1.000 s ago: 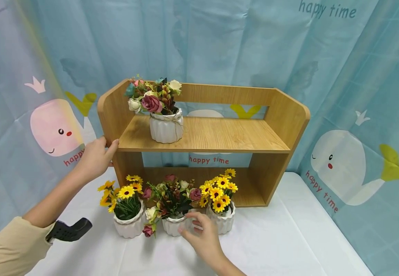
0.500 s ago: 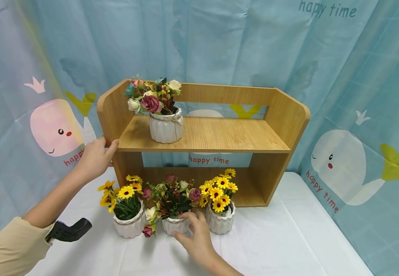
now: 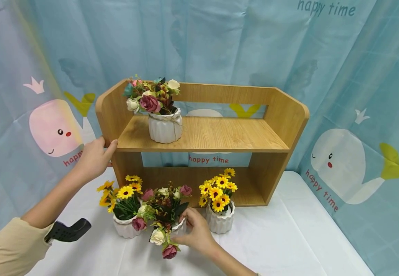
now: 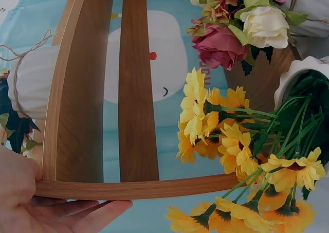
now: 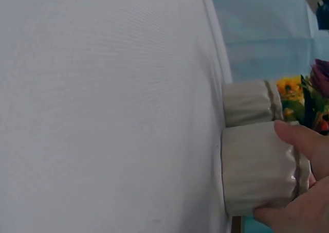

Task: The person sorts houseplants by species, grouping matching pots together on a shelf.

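My right hand (image 3: 198, 237) grips a white pot (image 5: 257, 168) of artificial roses (image 3: 166, 203) on the table, thumb and fingers on either side of its upper part. The arrangement leans forward, its lowest cream and dusky pink blooms hanging in front of the pot. At the wooden shelf (image 3: 203, 150), my left hand (image 3: 97, 157) holds the left side panel, thumb at the front edge and fingers along the outside. To the left of the roses stands a pot of yellow daisies (image 3: 125, 191); a second pot of yellow daisies (image 3: 220, 191) is just right of my hand.
A twine-tied white pot (image 3: 165, 126) with mixed roses stands on the left of the upper shelf board. White cloth (image 3: 282, 237) covers the table. A blue printed curtain (image 3: 213, 46) hangs behind. A black strap piece (image 3: 69, 230) juts from my left forearm.
My right hand has closed on the middle pot. Its roses have tipped and shifted toward me, some now overlapping the left daisy pot. The left hand stays on the shelf side.
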`<action>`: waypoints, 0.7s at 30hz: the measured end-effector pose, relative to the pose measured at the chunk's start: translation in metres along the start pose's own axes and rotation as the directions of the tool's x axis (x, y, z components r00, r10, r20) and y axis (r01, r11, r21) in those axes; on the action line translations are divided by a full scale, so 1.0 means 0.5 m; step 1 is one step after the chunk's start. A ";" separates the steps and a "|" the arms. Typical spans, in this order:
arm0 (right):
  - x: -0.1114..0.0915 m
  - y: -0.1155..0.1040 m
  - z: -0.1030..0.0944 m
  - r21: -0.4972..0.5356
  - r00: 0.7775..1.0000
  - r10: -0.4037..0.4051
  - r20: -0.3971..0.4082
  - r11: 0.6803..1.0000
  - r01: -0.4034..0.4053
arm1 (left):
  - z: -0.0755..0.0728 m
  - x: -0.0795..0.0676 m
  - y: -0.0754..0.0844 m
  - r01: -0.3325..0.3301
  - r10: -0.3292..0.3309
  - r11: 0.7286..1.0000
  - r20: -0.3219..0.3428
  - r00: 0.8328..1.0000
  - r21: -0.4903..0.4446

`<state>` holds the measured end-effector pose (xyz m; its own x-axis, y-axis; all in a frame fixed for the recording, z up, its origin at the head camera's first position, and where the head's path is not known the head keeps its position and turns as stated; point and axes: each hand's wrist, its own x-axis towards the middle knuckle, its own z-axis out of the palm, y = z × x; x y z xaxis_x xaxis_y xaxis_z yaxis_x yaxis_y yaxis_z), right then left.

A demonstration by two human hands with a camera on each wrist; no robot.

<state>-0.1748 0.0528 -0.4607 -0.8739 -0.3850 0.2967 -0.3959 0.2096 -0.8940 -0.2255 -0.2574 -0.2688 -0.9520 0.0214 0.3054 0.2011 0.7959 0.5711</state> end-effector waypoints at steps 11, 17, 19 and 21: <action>-0.005 -0.001 0.059 -0.024 0.976 0.025 -0.218 0.999 -0.031 | 0.000 -0.001 0.001 0.009 -0.009 1.000 0.006 1.000 -0.003; -0.010 -0.008 0.072 0.138 0.961 0.154 -0.231 0.983 -0.124 | 0.000 -0.001 0.002 0.017 -0.018 1.000 0.010 1.000 0.002; -0.010 -0.009 0.072 0.149 0.960 0.158 -0.230 0.981 -0.126 | 0.000 -0.001 0.002 0.022 -0.022 1.000 0.012 1.000 0.000; -0.010 -0.009 0.071 0.136 0.960 0.158 -0.229 0.982 -0.129 | 0.000 -0.001 0.003 0.025 -0.025 1.000 0.015 1.000 -0.004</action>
<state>-0.1589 0.0219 -0.4699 -0.9666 -0.1306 0.2204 -0.2374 0.1334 -0.9622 -0.2249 -0.2564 -0.2681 -0.9600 0.0107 0.2798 0.1783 0.7939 0.5814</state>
